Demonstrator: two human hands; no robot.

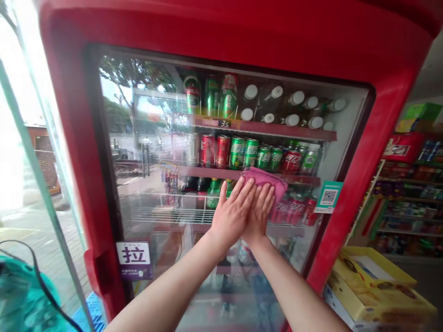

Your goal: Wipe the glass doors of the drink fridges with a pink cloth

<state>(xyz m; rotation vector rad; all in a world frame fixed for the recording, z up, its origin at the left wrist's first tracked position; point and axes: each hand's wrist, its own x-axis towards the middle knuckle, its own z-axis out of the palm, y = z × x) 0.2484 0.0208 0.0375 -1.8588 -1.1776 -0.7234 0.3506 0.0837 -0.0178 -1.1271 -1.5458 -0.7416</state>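
A folded pink cloth (265, 180) is pressed against the glass door (138, 138) of a red drinks fridge (228, 32). My left hand (231, 210) lies flat with its fingers stretched out, the fingertips on the cloth's lower left edge. Beside it, partly overlapped by the left hand, my right hand (259, 212) rests with straight fingers on the cloth. Both palms face the glass, and neither hand grips the cloth. Behind the glass stand rows of cans (244, 152) and bottles with white caps (296, 97).
A purple and white pull sticker (134, 260) is at the door's lower left, and a QR code sticker (328, 197) at the right. Yellow cartons (380, 295) are stacked at lower right, before stocked shelves (401, 216). A teal bag (24, 295) and blue crate (92, 313) are at lower left.
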